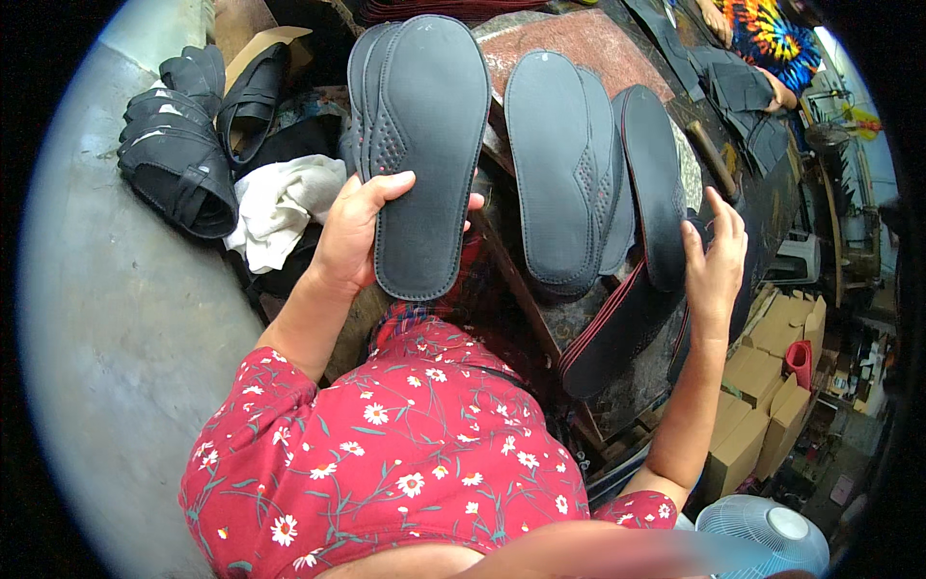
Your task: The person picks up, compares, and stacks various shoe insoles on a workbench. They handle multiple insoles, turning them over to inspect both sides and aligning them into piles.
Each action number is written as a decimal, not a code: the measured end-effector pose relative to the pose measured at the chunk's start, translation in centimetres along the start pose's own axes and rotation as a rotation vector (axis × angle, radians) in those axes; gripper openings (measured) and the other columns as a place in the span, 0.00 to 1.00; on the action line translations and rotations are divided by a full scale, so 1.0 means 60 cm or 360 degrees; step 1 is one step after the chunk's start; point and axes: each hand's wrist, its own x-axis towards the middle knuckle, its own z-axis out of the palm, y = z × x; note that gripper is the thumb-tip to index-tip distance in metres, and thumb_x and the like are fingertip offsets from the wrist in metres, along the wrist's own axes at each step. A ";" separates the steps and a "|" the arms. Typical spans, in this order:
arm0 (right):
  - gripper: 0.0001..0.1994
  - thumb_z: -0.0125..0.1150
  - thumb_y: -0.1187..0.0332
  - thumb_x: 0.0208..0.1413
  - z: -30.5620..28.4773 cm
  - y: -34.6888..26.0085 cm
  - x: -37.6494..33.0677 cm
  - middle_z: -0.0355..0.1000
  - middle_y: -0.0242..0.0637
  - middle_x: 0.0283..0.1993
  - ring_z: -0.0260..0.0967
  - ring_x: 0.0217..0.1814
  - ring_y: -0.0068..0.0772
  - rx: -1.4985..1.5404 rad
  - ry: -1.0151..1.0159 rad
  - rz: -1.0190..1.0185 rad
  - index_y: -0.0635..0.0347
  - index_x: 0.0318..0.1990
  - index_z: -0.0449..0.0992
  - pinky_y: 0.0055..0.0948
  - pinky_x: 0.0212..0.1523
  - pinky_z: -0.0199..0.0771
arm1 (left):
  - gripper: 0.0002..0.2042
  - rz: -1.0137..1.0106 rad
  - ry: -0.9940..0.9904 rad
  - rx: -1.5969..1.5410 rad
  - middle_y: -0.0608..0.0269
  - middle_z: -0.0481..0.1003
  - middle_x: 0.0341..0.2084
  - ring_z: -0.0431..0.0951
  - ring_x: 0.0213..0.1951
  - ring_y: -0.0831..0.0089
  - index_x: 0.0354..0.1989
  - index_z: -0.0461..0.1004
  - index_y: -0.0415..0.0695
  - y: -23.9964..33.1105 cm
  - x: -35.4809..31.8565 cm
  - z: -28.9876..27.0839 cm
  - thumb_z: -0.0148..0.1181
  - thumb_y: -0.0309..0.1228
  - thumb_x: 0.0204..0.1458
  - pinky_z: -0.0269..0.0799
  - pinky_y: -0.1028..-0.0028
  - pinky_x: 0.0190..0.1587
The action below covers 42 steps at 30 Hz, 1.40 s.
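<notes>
My left hand (357, 227) is closed around a small stack of black insoles (429, 125). The thumb lies on top, and fingertips show past the right edge. The top insole has a stitched rim and a patch of small raised dots along its left side. My right hand (716, 261) has its thumb and fingers apart, right beside a single black insole (653, 183) with a reddish edge. Whether the thumb touches that insole I cannot tell. Between my hands, another pile of dark grey insoles (552, 174) rests on the bench. Below the single insole lies a stack of black soles with red edges (617, 333).
Black strapped sandal uppers (178, 159) and a white cloth (285, 207) lie at the left. A hammer-like wooden handle (712, 159) is at the right. Cardboard boxes (757, 386) and a fan (767, 536) stand lower right. Another person's hand (779, 92) is at the far right, by black pieces.
</notes>
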 end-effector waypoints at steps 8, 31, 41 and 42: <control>0.42 0.78 0.52 0.34 0.008 -0.178 -0.046 0.61 0.55 0.67 0.56 0.70 0.61 0.0368 -0.0467 -0.0768 0.44 0.63 0.71 0.51 0.68 0.59 | 0.22 0.0047 0.0117 0.0172 0.44 0.77 0.46 0.82 0.44 0.55 0.55 0.69 0.30 -0.016 0.007 0.006 0.49 0.35 0.59 0.82 0.63 0.44; 0.18 0.73 0.68 0.40 -0.035 -0.204 -0.104 0.79 0.44 0.42 0.79 0.40 0.43 0.0847 -0.0289 -0.1104 0.62 0.41 0.80 0.35 0.40 0.82 | 0.18 0.0103 0.0166 0.0293 0.55 0.77 0.46 0.80 0.45 0.69 0.56 0.69 0.34 -0.085 0.029 0.039 0.60 0.26 0.57 0.78 0.68 0.49; 0.21 0.72 0.54 0.44 -0.035 -0.161 -0.091 0.78 0.42 0.41 0.77 0.42 0.44 0.0665 -0.0280 -0.0926 0.61 0.39 0.79 0.36 0.45 0.79 | 0.16 0.0122 0.0099 0.0157 0.54 0.80 0.41 0.82 0.40 0.67 0.51 0.73 0.33 -0.083 0.064 0.054 0.61 0.24 0.53 0.79 0.66 0.47; 0.18 0.73 0.58 0.45 -0.034 -0.152 -0.089 0.78 0.40 0.39 0.77 0.41 0.43 0.0642 -0.0200 -0.0840 0.59 0.40 0.79 0.35 0.43 0.78 | 0.16 0.0139 0.0088 0.0107 0.54 0.80 0.41 0.82 0.40 0.67 0.50 0.73 0.33 -0.083 0.064 0.053 0.61 0.24 0.53 0.79 0.66 0.46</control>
